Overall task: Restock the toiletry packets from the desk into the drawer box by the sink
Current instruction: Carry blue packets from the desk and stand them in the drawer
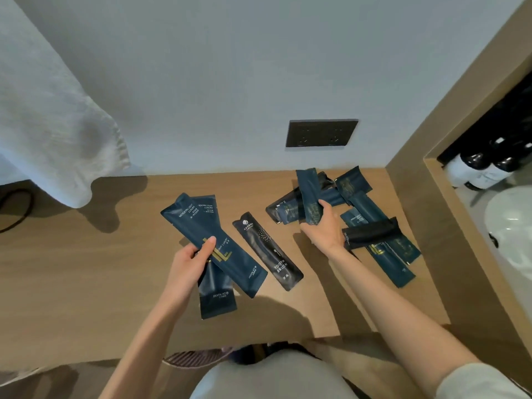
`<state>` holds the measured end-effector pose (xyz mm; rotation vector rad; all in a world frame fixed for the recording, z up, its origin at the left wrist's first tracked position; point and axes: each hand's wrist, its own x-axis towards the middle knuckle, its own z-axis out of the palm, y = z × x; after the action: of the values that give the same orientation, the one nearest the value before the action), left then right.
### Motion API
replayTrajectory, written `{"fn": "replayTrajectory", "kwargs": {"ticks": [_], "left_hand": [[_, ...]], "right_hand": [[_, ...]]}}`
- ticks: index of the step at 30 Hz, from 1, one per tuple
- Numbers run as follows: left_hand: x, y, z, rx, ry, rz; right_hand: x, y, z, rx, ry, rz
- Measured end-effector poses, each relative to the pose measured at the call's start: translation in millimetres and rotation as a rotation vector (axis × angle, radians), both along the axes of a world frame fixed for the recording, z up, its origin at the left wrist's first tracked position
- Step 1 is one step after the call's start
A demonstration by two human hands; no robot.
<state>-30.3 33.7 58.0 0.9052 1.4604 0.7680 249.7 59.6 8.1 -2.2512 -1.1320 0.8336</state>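
Observation:
My left hand [191,264] grips two dark blue dental-kit packets [201,226] crossed over each other, held just above the wooden desk [86,269]. My right hand [324,226] pinches one upright dark blue packet [309,194] over a loose pile of several similar packets [371,223] at the desk's right end. A black toothbrush packet [267,251] lies flat on the desk between my hands. The drawer box is not in view.
A white towel [49,116] hangs over the desk's back left, with a black cable [14,208] beneath it. A dark wall socket [321,133] sits above the pile. A wooden partition [426,197] separates the desk from the sink [512,226] and dark bottles [489,162].

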Motion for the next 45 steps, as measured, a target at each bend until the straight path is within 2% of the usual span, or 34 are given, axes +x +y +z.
{"fn": "replayTrajectory", "kwargs": {"ticks": [4, 14, 21, 26, 29, 33, 38, 45], "left_hand": [[24, -6, 3, -0.029, 0.009, -0.114], [155, -76, 23, -0.032, -0.01, -0.473], [278, -168, 36, 0.02, -0.092, -0.606], [370, -245, 47, -0.015, -0.19, -0.643], [421, -281, 56, -0.008, -0.151, -0.706], [491, -311, 61, 0.009, -0.094, -0.88], [577, -349, 66, -0.004, -0.163, -1.035], [711, -376, 63, 0.027, -0.164, -1.134]], "right_hand": [[15, -65, 38, 0.157, 0.047, -0.028], [74, -239, 92, 0.335, 0.124, -0.167], [162, -355, 99, 0.383, 0.103, -0.257], [236, -437, 111, 0.408, 0.03, -0.299], [275, -480, 123, 0.423, 0.017, -0.368], [328, -527, 135, 0.461, -0.027, -0.442], [394, -567, 138, 0.506, -0.057, -0.526], [514, -593, 138, 0.516, -0.088, -0.502]]}}
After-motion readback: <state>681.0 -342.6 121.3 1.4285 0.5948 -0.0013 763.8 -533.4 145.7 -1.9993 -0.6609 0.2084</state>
